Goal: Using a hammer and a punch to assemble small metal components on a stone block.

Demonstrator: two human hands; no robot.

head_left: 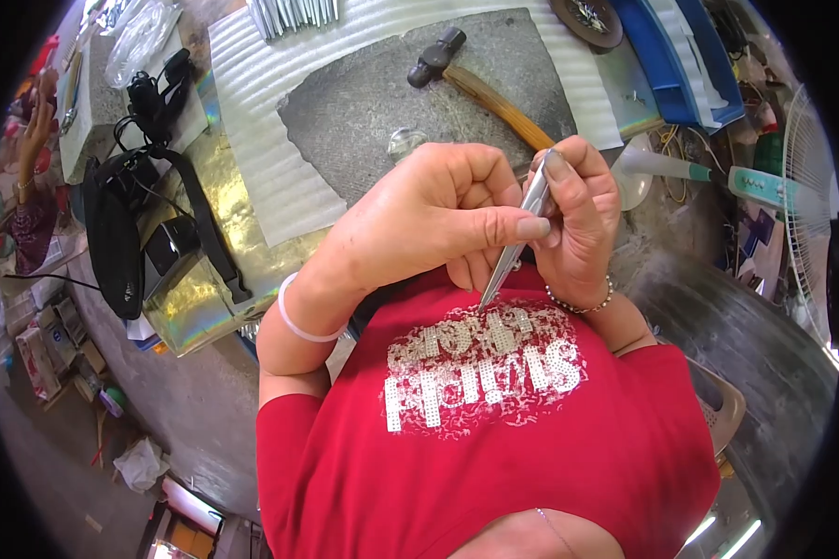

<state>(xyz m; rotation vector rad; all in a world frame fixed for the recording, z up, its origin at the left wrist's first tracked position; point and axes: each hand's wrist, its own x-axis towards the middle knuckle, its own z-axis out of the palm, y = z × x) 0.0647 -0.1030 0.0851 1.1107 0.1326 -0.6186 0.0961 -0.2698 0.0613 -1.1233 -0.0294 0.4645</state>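
Note:
A slim pair of silver tweezers (511, 264) is held at a slant in front of my chest, its pointed end down and to the left. My right hand (583, 224) pinches the upper end between thumb and fingers. From the other side my left hand (429, 210) is closed on its middle, the thumb lying across the metal. Beyond my hands a ball-peen hammer (494, 98) with a wooden handle rests on a grey stone slab (373, 116). A small clear round piece (406, 142) lies on the slab just past my left hand.
White ribbed foam (252, 112) lies under the slab, with a bundle of silver metal pieces (294, 14) at its far edge. Black straps and a device (172, 242) sit left. A round dish (592, 17), blue tray (671, 70) and fan (806, 196) are right. Another person's hand (37, 126) shows far left.

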